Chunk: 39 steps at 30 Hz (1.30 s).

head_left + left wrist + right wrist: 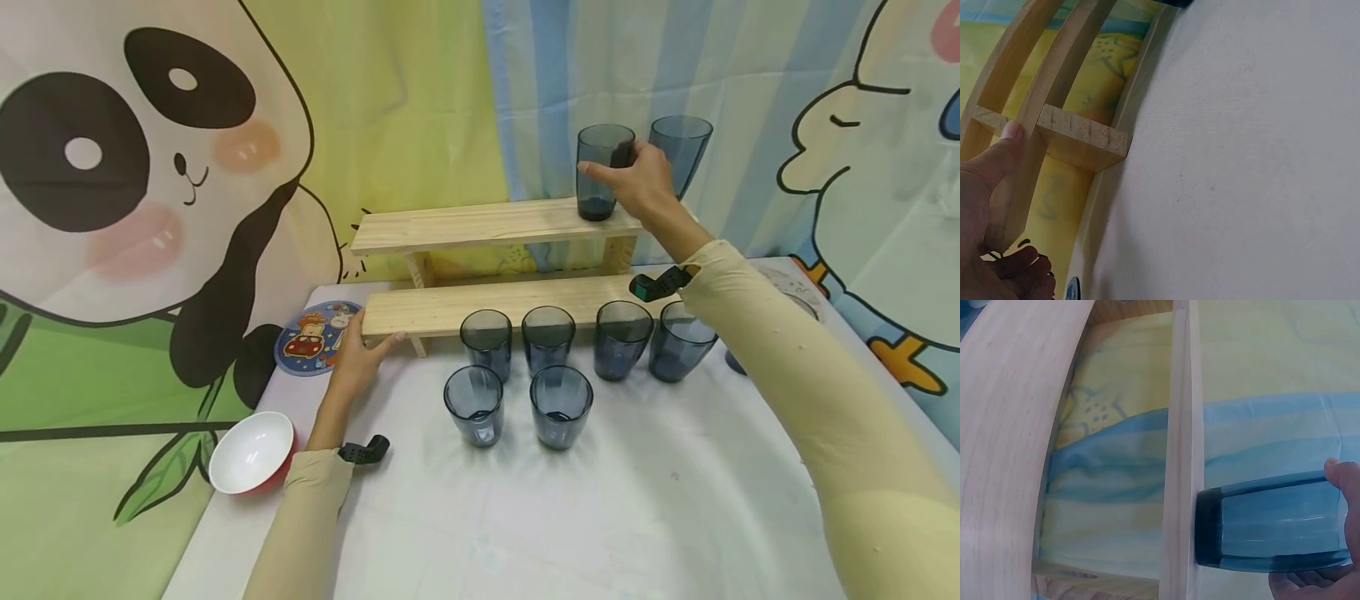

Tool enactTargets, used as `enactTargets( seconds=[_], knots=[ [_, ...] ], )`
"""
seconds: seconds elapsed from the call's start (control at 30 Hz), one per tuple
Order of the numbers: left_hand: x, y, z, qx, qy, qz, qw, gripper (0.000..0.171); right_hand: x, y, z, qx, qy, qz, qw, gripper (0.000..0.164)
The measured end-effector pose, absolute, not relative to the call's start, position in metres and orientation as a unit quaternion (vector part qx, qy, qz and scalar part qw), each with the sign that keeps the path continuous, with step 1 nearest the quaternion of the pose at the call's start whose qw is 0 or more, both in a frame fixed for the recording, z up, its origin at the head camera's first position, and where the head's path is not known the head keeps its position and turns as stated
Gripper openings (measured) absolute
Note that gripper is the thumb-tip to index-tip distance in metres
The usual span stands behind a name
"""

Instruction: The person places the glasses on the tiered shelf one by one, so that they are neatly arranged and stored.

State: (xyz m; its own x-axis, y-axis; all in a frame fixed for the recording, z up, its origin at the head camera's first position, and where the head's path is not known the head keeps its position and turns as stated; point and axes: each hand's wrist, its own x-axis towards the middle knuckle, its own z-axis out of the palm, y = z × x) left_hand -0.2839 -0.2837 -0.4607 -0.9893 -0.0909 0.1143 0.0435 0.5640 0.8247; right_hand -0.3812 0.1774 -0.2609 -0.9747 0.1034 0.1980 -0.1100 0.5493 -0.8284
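Observation:
My right hand (647, 179) grips a tall blue-grey drinking glass (596, 187) near its rim, thumb on one side and fingers on the other. The glass stands upright, its base against the upper board of a two-tier wooden shelf (465, 227). Behind that hand a second tall glass (681, 150) is partly hidden. At the left end of the lower board (480, 305), my left hand (354, 360) holds the wood. In the left wrist view its thumb (1012, 131) lies on the board's edge, and the other fingers curl at the board's end.
Several shorter blue-grey glasses, among them one front glass (561, 408), stand before the shelf on the white tabletop (525, 517). A white bowl with a red outside (253, 454) sits at the left, near a round cartoon mat (311, 342). Printed curtains (435, 100) hang behind.

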Motion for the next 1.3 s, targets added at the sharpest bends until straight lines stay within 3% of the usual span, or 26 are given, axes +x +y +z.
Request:
enactTargets(
  seconds=[0.27,0.33,0.47,0.57,0.87,1.1,1.3],
  knots=[
    [-0.285,-0.284,-0.460,0.016,-0.882,-0.467,0.067,0.103,-0.378,0.179,-0.262,0.003,-0.882,0.462,0.096,0.059],
    [-0.285,-0.284,-0.459,0.016,-0.882,-0.467,0.066,0.104,-0.377,0.179,-0.264,0.004,-0.884,0.459,0.084,0.068],
    [-0.284,-0.283,-0.458,0.016,-0.882,-0.466,0.064,0.104,-0.370,0.182,-0.267,0.014,-0.890,0.452,0.055,0.102],
    [-0.283,-0.283,-0.458,0.017,-0.883,-0.466,0.060,0.105,-0.360,0.184,-0.266,0.014,-0.895,0.445,0.037,0.114],
    [-0.282,-0.284,-0.456,0.019,-0.887,-0.458,0.054,0.104,-0.307,0.201,-0.261,0.061,-0.905,0.420,-0.005,0.112],
    [-0.282,-0.286,-0.459,0.024,-0.890,-0.452,0.054,0.106,-0.247,0.196,-0.282,0.139,-0.899,0.412,0.038,0.082],
    [-0.283,-0.286,-0.460,0.023,-0.889,-0.453,0.058,0.105,-0.196,0.181,-0.319,0.189,-0.880,0.434,0.018,0.070]
  ],
)
